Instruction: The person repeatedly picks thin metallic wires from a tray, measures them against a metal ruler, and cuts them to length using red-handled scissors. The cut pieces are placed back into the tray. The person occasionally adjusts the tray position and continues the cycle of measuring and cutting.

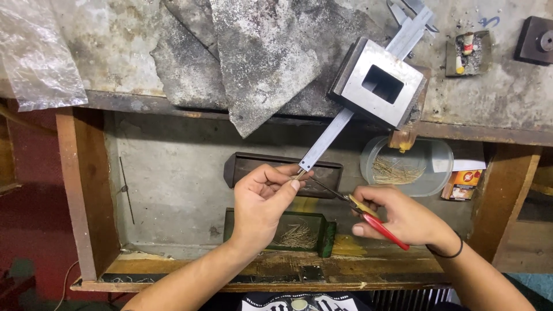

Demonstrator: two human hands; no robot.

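My left hand (264, 204) pinches a thin gold-coloured wire piece (301, 172) between thumb and fingertips, held up near the end of a steel ruler blade (328, 140). My right hand (403, 217) grips red-handled pliers (377, 223), whose thin jaws reach left to the wire at my left fingertips. Below my left hand sits a green tray (324, 233) with several short gold wire pieces (298, 235). Both hands work over a recessed wooden drawer (173, 173).
A steel block with a square hole (377, 83) rests on a caliper at the bench edge. A clear round tub of wire pieces (403, 167) stands right, beside a small orange box (464, 183). A dark rectangular tray (247, 164), slate sheets (259, 57) and a plastic bag (40, 57) lie around.
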